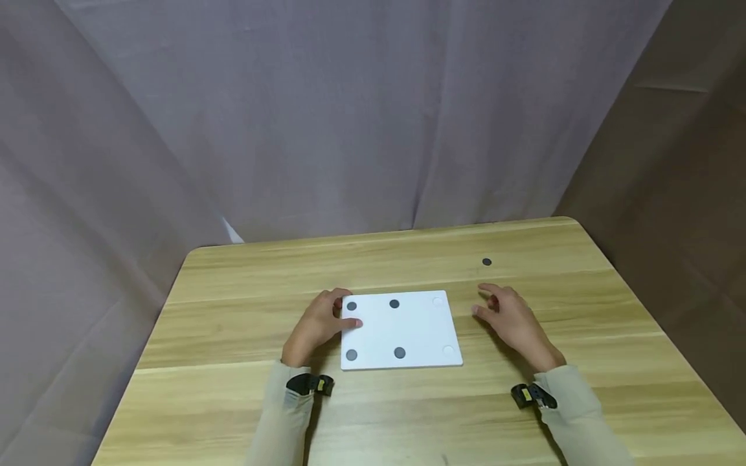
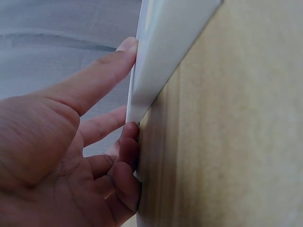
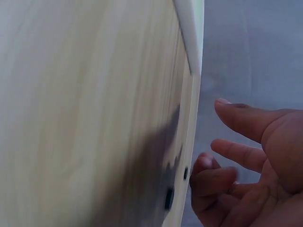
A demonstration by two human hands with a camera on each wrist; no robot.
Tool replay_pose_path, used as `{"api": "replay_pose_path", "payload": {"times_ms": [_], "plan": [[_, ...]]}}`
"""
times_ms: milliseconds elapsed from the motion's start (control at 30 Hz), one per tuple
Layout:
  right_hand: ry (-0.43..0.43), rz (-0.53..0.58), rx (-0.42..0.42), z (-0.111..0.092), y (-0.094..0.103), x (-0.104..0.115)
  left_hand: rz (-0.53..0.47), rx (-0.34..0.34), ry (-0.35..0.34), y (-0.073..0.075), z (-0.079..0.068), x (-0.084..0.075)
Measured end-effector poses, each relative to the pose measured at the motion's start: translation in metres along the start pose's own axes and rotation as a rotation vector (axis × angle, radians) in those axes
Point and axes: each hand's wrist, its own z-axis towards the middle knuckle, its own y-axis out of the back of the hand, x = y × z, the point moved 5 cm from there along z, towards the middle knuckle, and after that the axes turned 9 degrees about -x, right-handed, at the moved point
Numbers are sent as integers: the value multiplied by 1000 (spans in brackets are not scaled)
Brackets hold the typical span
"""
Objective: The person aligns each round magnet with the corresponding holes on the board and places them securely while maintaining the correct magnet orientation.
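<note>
A flat white rectangular board (image 1: 373, 336) lies on the wooden table, with several dark grey discs (image 1: 399, 353) on its left and middle parts. Two pale round recesses (image 1: 448, 350) show along its right side. My left hand (image 1: 317, 321) holds the board's left edge, thumb on the top face and fingers at the side, as the left wrist view also shows. To the right of the board, my right hand (image 1: 513, 320) hovers over the table, fingers loosely bent and thumb apart. Beyond its fingertips lies a loose dark disc (image 1: 486, 262). In the right wrist view, two small dark pieces (image 3: 169, 198) appear near the fingers.
The pale wood-grain table (image 1: 233, 408) reaches back to a grey curtain (image 1: 326, 129). At the right hangs a browner stretch of cloth (image 1: 688, 213). Black straps with small devices (image 1: 533, 395) sit on both wrists over light sleeves.
</note>
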Motion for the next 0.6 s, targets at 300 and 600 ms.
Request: {"api": "replay_pose_path", "payload": {"times_ms": [300, 600], "plan": [[11, -35, -14, 6, 20, -15, 1, -25, 25, 10, -1, 3], [-9, -58, 47, 3, 25, -28, 0, -25, 38, 11, -5, 6]]}}
